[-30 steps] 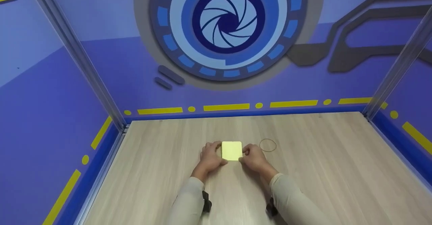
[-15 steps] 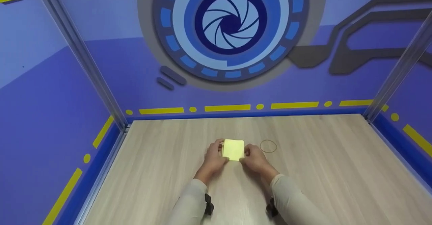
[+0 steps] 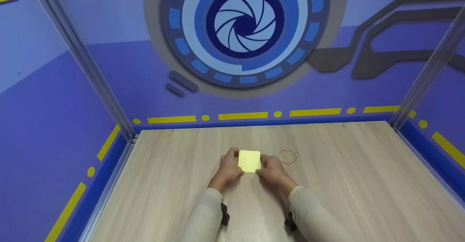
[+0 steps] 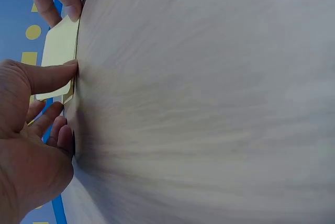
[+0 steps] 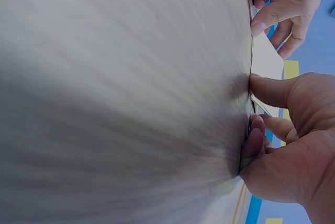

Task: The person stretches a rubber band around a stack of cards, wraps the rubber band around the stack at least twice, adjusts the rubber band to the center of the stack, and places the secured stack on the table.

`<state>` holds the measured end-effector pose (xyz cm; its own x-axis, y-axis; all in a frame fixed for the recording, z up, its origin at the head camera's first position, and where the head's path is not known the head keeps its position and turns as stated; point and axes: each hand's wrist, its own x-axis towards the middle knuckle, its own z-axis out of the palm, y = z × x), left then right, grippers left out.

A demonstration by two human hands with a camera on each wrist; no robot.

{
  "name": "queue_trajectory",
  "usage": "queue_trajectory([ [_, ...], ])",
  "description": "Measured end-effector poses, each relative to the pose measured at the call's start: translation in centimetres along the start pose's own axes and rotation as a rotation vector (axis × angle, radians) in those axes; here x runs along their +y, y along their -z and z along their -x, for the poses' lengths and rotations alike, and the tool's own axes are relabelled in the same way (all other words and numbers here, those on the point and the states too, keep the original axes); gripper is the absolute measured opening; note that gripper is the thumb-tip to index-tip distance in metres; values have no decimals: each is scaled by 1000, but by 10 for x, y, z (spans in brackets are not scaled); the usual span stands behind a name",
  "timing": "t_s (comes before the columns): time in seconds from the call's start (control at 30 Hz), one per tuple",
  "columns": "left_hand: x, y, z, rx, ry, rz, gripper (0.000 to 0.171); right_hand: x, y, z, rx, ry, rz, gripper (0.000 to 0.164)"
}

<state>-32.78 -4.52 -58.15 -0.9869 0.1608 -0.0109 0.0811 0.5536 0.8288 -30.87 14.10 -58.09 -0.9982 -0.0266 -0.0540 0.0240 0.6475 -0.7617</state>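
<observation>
Square pale yellow cards [image 3: 249,161] with rounded corners lie low over the wooden table, between the two hands. At least two layers show in the left wrist view, where a lower edge peeks out below the top card [image 4: 58,51]. My left hand [image 3: 228,167] holds the left side, thumb at the near corner and a finger at the far one. On the opposite side my right hand [image 3: 273,169] pinches the right edge, its thumb at the near corner and its other fingers curled in. A thin tan rubber band [image 3: 287,163] lies just right of the right hand.
The wooden tabletop [image 3: 174,184] extends around both hands. Behind it rises a blue-purple printed wall [image 3: 250,102], with side walls and metal corner posts [image 3: 105,89]. Beige sleeves with black wrist straps [image 3: 224,214] cover the forearms.
A lower layer jutted out at the left half a second ago; now the cards look lined up from above. The left fingers have closed in along the left side. The rubber band stays put.
</observation>
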Motion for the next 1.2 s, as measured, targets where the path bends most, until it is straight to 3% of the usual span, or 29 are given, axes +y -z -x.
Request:
queue_trajectory([
  [0.3,-1,0,-1,-12,31,77,74,-1,1,-2,-23,-20,-36,61],
  [0.63,-3,0,-1,-13,48,108,77,-5,4,-9,-45,-112,-77,73],
  [1.07,-4,-1,-2,-29,46,74,77,-9,18,-21,-150,-280,-361,70],
  [1.2,-3,0,-3,-43,45,62,78,-8,20,-21,-147,-266,-406,63],
])
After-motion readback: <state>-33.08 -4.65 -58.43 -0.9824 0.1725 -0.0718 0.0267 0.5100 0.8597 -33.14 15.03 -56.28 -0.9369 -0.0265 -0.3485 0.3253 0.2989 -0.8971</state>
